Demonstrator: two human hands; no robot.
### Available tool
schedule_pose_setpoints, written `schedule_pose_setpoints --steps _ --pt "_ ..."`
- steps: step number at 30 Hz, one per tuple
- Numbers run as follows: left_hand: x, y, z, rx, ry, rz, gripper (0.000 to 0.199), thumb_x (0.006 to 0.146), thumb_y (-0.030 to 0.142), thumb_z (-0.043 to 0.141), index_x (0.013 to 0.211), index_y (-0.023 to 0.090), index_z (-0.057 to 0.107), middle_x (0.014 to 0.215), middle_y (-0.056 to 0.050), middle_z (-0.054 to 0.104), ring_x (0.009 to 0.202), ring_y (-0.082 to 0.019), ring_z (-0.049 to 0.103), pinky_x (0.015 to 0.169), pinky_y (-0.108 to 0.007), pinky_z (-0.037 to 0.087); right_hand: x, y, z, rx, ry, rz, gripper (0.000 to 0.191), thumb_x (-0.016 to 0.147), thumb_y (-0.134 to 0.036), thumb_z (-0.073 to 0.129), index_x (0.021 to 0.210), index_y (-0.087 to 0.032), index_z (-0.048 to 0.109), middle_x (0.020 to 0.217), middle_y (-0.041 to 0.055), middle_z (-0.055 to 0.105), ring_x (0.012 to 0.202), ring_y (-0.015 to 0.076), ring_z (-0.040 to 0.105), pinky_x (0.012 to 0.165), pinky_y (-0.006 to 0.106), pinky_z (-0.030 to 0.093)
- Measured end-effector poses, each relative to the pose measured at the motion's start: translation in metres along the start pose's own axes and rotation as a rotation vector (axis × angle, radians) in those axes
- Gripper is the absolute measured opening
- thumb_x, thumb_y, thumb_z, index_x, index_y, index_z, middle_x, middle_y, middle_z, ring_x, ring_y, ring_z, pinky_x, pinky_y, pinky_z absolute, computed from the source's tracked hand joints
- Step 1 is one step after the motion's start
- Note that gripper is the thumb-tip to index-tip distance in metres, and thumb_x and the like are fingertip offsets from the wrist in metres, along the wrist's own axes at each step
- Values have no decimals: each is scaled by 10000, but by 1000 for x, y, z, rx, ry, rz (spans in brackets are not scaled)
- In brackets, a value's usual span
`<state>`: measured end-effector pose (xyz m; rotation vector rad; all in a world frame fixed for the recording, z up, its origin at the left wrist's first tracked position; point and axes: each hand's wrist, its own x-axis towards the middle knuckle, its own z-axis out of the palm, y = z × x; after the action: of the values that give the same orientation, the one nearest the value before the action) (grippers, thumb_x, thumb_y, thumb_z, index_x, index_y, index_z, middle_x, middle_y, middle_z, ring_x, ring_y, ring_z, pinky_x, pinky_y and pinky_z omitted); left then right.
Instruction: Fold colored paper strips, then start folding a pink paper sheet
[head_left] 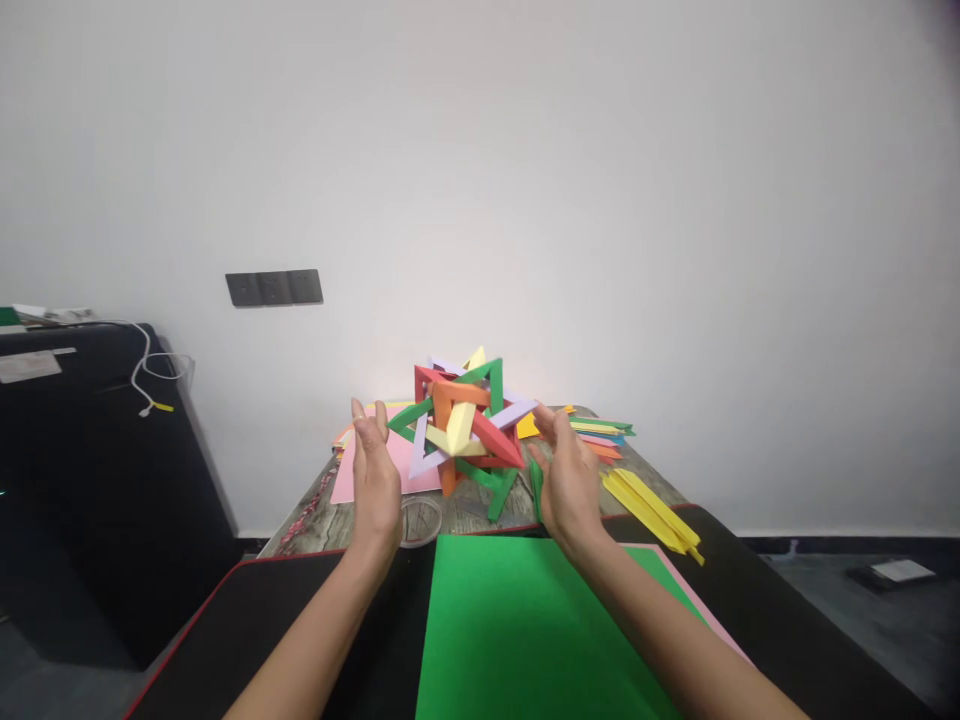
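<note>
So, quick rundown:

Hands: your left hand (pixel 375 478) is spread flat, fingers up, just beside the paper star (pixel 465 428) on its left; your right hand (pixel 568 478) is open and cupped near its right side. Can't tell if either actually touches it.

Star spot: it sits on the wooden table (pixel 315 515), toward the far edge by the wall (pixel 525 180).

Room to move: bare gap between both palms and the model; the green sheet (pixel 517 630) lies flat between your forearms on the black mat (pixel 255 620).

Stuff around: yellow folded strips (pixel 651 508) right of your right hand, a mixed pile of colored strips (pixel 600 432) behind it, a pink sheet (pixel 379 470) behind your left hand, a clear tape roll (pixel 420 520) by your left wrist.

In the way: a loose green strip (pixel 535 488) just beside your right palm.

Materials: interlocked folded-paper triangle frames, sharp points, matte colours; grainy tabletop.
</note>
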<state>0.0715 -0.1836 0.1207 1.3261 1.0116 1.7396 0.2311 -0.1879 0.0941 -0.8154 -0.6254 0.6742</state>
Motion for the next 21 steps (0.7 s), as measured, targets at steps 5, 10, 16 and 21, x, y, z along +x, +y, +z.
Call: schedule_pose_setpoints --steps 5,10,16,21 --pt "0 0 1 1 -12 7 840 860 718 180 1512 210 25 1554 -85 246 1445 -191 163 1178 -434 86 3 1 -3 -11 -4 -24 508 713 -544 651 1063 -177 690 1246 83 635 1175 258 552 896 350 454" --pt "-2 0 2 -34 -46 -21 820 862 714 195 1511 238 39 1568 -53 212 1447 -182 151 1179 -411 95 8 -9 -9 15 -40 -28 454 589 -473 783 922 -178 692 923 58 719 829 195 668 675 288 511" --pt "-11 4 12 -160 -207 -146 808 870 702 181 1511 231 40 1549 -89 265 1434 -205 206 1161 -444 167 13 -60 -37 -63 -104 -97 340 552 -396 842 772 -180 699 774 21 709 672 135 655 582 235 503" --pt "-32 12 35 -275 -478 -333 757 907 645 166 1512 204 54 1538 -111 280 1434 -226 201 1157 -470 159 6 -125 -58 -396 -95 -300 293 671 -403 786 887 -208 745 806 44 722 702 142 643 633 287 514"
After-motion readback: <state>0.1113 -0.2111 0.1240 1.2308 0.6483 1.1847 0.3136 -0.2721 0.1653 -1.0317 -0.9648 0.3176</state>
